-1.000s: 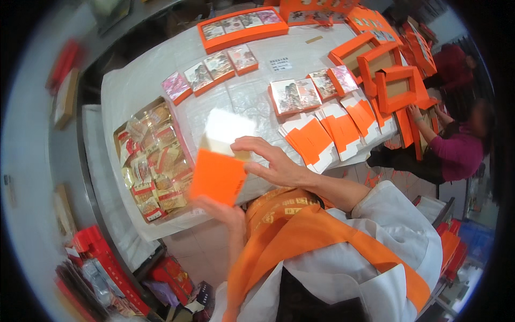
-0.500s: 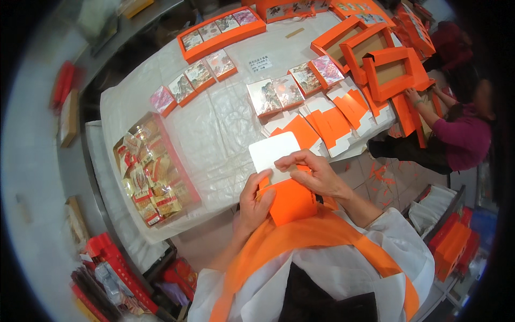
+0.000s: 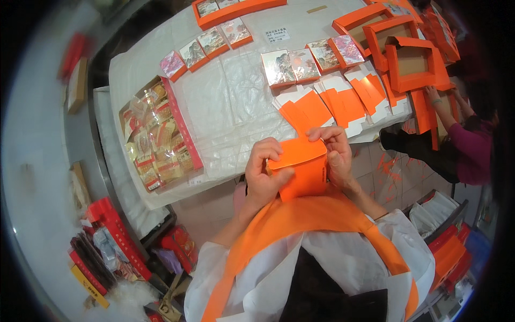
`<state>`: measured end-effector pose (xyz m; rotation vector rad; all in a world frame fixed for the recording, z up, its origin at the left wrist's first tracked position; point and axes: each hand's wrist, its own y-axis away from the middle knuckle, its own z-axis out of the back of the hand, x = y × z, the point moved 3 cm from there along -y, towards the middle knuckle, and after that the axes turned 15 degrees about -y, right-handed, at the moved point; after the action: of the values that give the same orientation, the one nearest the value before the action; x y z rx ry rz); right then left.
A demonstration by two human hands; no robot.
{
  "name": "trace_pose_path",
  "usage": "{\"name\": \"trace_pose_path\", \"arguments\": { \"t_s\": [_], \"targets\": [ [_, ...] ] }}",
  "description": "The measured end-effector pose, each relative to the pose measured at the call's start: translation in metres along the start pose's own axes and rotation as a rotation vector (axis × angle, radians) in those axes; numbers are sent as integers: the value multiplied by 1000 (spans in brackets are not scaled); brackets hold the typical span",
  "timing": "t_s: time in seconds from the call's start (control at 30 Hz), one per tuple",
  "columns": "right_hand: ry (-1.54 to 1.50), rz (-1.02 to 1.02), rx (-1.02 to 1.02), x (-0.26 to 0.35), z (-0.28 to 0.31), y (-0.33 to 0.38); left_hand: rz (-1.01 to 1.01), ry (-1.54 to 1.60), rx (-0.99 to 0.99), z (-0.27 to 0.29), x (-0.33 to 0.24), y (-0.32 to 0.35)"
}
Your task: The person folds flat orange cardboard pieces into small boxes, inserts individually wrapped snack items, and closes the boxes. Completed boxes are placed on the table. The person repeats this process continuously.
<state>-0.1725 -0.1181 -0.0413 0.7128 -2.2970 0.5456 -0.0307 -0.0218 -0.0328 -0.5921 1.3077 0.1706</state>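
Orange card forms the small carton [image 3: 307,182], held just before the person's apron [image 3: 322,212]. At its nine o'clock, the left hand [image 3: 262,174] grips it, fingers curled nearly closed (thumb across the front); at two o'clock, the right hand [image 3: 338,153] has bent fingers touching the top flap [image 3: 296,152]. Flattened cartons [image 3: 342,103] lie toward one o'clock, bagged packets [image 3: 163,134] near ten.

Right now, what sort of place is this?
Likely a packing workroom: flat carton blanks, picture-printed boxes and wrapped packets share one sheet-covered table.
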Motion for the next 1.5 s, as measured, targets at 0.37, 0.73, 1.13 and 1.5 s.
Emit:
{"name": "trace_pose_path", "arguments": {
  "t_s": [0.37,0.73,1.13,1.5],
  "targets": [
    [194,-77,-140,6,-14,-9,201,-167,13,6,-15,-15],
    [263,-204,-186,5,-9,-7,260,-120,146,5,-2,-19],
    [252,-168,-248,-2,3,4,403,-64,187,-3,20,8],
    [1726,-64,-288,38,248,-153,868,252,-16,-71,101,-31]
  ]
}}
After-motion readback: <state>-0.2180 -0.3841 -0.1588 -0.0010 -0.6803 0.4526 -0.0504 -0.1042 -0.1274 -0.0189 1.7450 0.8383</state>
